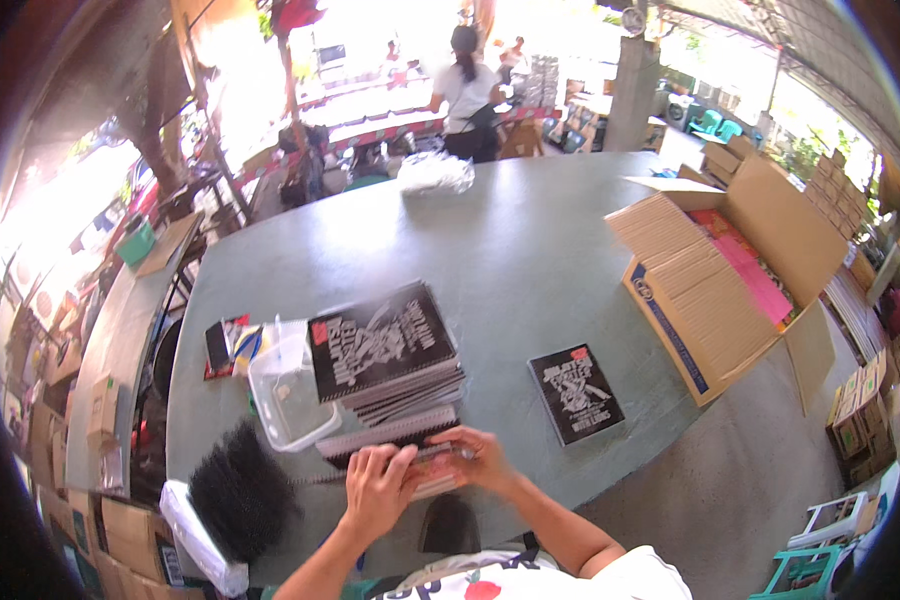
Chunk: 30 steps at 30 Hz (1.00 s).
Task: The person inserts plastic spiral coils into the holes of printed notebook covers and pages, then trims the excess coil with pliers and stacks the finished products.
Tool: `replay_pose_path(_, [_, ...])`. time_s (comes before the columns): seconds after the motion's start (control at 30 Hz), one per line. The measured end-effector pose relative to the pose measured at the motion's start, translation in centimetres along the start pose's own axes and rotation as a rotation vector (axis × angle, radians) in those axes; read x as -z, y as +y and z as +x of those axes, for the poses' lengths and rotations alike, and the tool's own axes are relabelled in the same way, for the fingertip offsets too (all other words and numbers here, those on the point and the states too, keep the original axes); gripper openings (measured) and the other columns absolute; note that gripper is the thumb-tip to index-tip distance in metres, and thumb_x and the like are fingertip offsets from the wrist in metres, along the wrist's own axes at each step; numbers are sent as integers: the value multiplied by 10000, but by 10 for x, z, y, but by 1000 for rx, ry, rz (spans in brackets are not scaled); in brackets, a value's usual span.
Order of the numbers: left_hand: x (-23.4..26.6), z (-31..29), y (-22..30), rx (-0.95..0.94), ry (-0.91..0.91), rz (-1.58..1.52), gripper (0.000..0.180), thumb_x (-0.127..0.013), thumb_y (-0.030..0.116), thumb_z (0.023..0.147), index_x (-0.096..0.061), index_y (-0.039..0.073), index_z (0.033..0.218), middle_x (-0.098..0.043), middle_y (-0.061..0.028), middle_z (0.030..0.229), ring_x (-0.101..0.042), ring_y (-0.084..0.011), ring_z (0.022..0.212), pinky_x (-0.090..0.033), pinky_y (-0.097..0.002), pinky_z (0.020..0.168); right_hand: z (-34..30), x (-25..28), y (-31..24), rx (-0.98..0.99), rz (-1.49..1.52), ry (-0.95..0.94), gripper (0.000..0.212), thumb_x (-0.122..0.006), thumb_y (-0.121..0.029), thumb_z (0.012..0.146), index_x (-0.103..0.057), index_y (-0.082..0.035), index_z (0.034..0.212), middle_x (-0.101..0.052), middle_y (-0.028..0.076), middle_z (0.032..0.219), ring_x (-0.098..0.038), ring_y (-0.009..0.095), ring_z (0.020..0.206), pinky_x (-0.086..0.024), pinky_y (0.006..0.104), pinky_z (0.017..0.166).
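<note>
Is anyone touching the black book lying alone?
No, the left hand and right hand are at other notebooks, apart from that black book.

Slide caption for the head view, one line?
Left hand and right hand on a book, stack of black spiral-bound books beyond, open cardboard box at right.

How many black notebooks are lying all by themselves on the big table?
1: the lone notebook, between the notebook stack and open cardboard box. Any behind the box would be hidden.
</note>
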<state>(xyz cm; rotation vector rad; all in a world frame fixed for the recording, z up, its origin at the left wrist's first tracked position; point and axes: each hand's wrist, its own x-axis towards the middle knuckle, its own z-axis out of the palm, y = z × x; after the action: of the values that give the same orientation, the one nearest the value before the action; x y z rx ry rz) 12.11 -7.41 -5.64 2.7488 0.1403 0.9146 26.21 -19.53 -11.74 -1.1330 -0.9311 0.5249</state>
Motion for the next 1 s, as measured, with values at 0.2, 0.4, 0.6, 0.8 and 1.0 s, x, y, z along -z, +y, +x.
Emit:
replay_pose_path(0.2, [-7, 10, -8, 38, -256, -17, 255, -654, 142, 712, -579, 34, 930, -600, -102, 795, -573, -283, 762, -453, -387, 658, -4, 15, -13, -13, -458, 92, 194, -725, -139, 753, -664, -24, 896, -626, 83, 759, -541, 120, 617, -451, 251, 576])
replay_pose_path(0.4, [-8, 12, -3, 189, -224, -16, 304, -697, 154, 694, -571, 23, 938, -592, -127, 915, -577, -304, 811, -465, -390, 670, 1, -1, -12, 62, -453, 75, 208, -716, -121, 758, -638, 13, 897, -583, 70, 754, -508, 86, 549, -417, 237, 507])
replay_pose_path(0.6, [10, 18, 5, 129, -205, -11, 250, -671, 170, 728, -575, 46, 924, -599, -113, 861, -581, -290, 795, -457, -410, 678, -3, 3, -9, -21, -353, 87, 215, -696, -73, 763, -628, -7, 956, -603, 101, 836, -565, 145, 591, -453, 251, 540])
replay_pose_path(0.8, [4, 16, -6, 120, -377, -8, 188, -654, 123, 736, -578, 45, 889, -595, -104, 826, -575, -283, 785, -457, -400, 680, -9, 8, -4, -79, -254, 71, 199, -662, 0, 781, -620, 6, 975, -637, 83, 896, -573, 66, 652, -462, 211, 559])
replay_pose_path(1.0, [-7, 22, 1, 166, -123, -54, 122, -635, 88, 733, -588, 42, 836, -600, -115, 783, -580, -296, 756, -463, -400, 691, -9, 2, -1, -85, -200, 135, 181, -634, 9, 805, -612, 20, 984, -656, 82, 870, -589, 72, 707, -475, 220, 603])
